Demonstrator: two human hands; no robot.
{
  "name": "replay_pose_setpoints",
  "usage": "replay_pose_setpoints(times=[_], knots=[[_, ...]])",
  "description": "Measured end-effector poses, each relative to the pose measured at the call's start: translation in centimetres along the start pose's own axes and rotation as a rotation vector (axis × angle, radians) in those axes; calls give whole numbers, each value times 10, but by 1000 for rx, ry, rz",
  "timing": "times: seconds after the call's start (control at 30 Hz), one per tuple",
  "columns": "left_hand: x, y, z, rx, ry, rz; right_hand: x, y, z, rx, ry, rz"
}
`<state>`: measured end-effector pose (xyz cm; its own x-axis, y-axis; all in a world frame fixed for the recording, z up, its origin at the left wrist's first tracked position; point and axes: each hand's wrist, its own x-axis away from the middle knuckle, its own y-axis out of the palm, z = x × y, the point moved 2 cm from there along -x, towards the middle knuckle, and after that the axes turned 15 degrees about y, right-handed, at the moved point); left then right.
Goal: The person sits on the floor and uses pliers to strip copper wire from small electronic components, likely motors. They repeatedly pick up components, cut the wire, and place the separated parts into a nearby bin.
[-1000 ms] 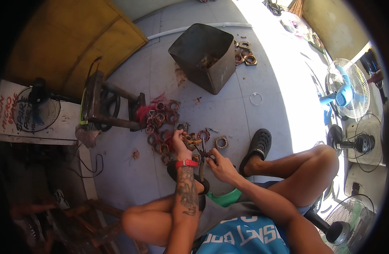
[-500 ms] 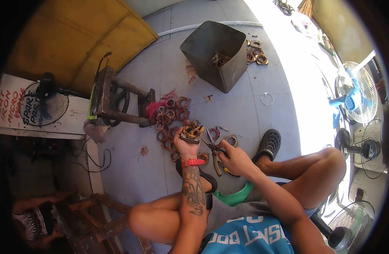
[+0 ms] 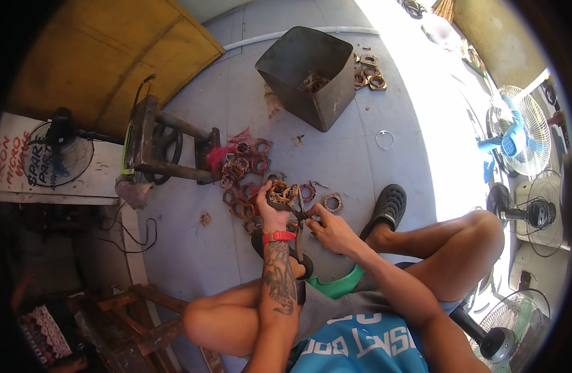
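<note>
My left hand [image 3: 273,214], with a red watch on its wrist, is closed round a square motor stator [image 3: 281,197] with yellowish windings in its middle. In my right hand [image 3: 331,230] is a pair of pliers [image 3: 300,215], gripped near the pivot; its jaws are up against the stator's right side. Whether the jaws bite on the winding is too small to tell. Beyond and left of my left hand, a heap of stators with reddish coils [image 3: 241,165] lies on the floor. A single loose stator [image 3: 332,202] lies just past my right hand.
A dark square metal bin [image 3: 326,102] with scraps inside stands ahead, more stators [image 3: 377,82] beside it. A heavy metal frame [image 3: 180,171] is at left. Several fans [image 3: 513,133] line the right side. My shoe [image 3: 388,208] is right of my hands; another person [image 3: 43,329] is at lower left.
My right hand has brought the pliers left and up against the stator; their jaws stood apart from it before. My left hand still holds the stator. The whole view has shifted slightly.
</note>
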<state>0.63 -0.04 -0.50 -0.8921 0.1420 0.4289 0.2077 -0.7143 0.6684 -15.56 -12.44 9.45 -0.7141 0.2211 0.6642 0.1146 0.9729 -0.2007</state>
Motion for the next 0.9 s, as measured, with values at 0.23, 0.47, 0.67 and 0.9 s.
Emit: replay_pose_setpoints(times=[0.23, 0.47, 0.67, 0.9], knots=[[1, -3, -9, 47, 161, 195, 13, -5, -17, 46, 24, 27], [1, 6, 12, 35, 239, -43, 8, -13, -16, -1, -72, -61], [12, 24, -4, -518, 402, -172, -9, 6, 2, -130, 93, 32], [22, 19, 7, 216, 5, 39, 1, 3, -3, 201, -359, 210]])
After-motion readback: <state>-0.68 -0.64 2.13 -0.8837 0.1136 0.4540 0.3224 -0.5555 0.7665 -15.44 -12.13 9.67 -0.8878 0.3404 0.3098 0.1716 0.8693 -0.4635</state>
